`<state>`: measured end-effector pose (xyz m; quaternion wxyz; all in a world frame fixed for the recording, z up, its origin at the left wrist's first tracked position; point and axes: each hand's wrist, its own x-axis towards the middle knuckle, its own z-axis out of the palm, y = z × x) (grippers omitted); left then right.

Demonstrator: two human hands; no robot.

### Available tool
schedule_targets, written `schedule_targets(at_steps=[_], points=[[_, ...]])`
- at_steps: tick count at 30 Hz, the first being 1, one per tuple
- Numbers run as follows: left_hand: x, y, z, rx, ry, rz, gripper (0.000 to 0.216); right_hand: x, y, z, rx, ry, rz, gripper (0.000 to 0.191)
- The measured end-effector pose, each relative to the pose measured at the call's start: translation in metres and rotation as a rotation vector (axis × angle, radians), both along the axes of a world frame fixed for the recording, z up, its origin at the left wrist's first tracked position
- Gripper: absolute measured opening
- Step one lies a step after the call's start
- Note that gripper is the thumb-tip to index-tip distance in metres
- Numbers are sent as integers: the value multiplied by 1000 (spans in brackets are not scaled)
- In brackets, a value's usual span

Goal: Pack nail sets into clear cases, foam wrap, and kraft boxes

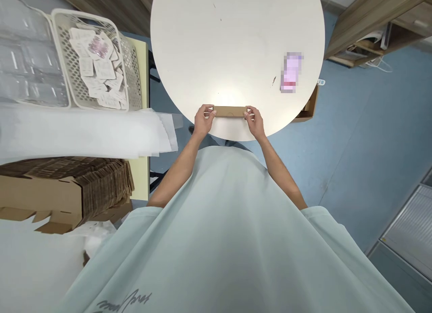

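A small, long brown cardboard box (230,111) is held level at the near edge of the round white table (232,43). Its left end is pinched between the thumb and fingers of my left hand (204,119). At the other end, my right hand (254,121) grips it the same way. The long side facing me shows a small notch near its middle, as of a tucked flap. What the box contains is hidden.
To the left, a white perforated basket (123,70) holds printed packets. Beside it lie clear plastic containers (30,56), a stack of white sheets (84,131) and flattened cardboard boxes (104,187). A pixelated pink object (292,72) lies on the table's right. Wooden shelving (364,25) stands beyond.
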<state>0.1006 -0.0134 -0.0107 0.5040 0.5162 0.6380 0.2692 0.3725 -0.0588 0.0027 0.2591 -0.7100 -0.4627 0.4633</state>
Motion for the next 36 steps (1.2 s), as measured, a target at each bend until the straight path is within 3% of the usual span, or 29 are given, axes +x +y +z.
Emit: schedule_targets(at_steps=[8, 15, 18, 22, 26, 30, 36], points=[[6, -5, 7, -66, 57, 63, 30, -6, -4, 5, -1, 38, -60, 62], [9, -46, 10, -119, 76, 130, 37, 1, -37, 7, -42, 108, -29, 59], [15, -68, 7, -247, 56, 175, 51, 5, -58, 2, -43, 107, -70, 62], [24, -85, -6, -390, 16, 162, 36, 9, -78, -11, -92, 54, -112, 55], [31, -96, -11, -385, 20, 128, 37, 12, -90, -20, -153, 56, -165, 39], [36, -112, 0, -317, -28, 160, 42, 17, -100, -13, -134, 165, -231, 37], [56, -151, 33, -215, -161, 267, 44, 32, -130, 16, -62, 288, -250, 56]])
